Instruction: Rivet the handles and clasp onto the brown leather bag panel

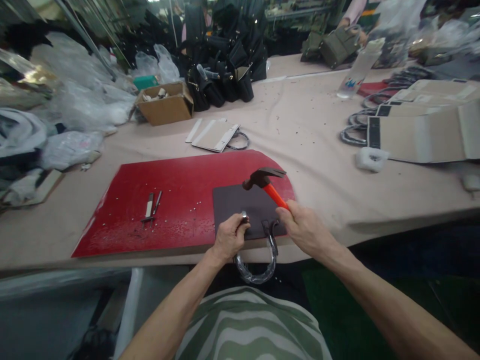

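Observation:
My right hand (305, 227) is wrapped round the orange handle of a claw hammer (267, 179), its dark head raised above a dark leather panel (232, 200). In my left hand (230, 235) is a short metal punch (244, 216), pinched upright over the panel; its lower end is hidden by my fingers. A curved bag handle (257, 277) in clear plastic wrap is attached at the panel's near edge and hangs over the table's front. Beneath the panel lies a red board (180, 185).
Slim metal tools (150, 205) and scattered small bits lie on the red board. Behind it are light panels (215, 135), a cardboard box (165, 107) and black bags (221, 82). On the right are a bottle (352, 75) and stacked panels (423, 132). A person's hand (362, 37) is far back.

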Demonstrator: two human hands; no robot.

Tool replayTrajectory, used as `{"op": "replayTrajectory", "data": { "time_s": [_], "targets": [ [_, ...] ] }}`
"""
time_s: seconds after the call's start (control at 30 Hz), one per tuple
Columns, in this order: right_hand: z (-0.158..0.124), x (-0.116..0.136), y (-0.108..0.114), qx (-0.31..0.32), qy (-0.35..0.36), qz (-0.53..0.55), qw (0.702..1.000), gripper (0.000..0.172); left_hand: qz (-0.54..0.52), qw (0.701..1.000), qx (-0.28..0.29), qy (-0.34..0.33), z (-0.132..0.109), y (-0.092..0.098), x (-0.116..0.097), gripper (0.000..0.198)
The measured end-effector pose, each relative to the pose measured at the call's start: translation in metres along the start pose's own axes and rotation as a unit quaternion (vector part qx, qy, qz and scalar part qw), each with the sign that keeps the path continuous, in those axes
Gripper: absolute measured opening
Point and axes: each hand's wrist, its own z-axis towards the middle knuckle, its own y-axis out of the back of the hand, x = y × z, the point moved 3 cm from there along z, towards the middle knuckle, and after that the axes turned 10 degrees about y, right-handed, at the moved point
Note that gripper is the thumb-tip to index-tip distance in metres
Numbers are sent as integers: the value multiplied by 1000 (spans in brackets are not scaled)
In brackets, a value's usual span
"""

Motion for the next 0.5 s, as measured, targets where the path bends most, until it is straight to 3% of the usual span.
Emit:
{"op": "replayTrajectory", "data": {
  "time_s": [0.23,0.5],
  "targets": [
    [35,-34,-62,19,-88,8,996,20,-19,999,5,-32,-7,5,0,11],
    [39,-44,-64,9,-124,64,990,16,-41,999,-18,-12,-6,12,-4,10]
  ]
}}
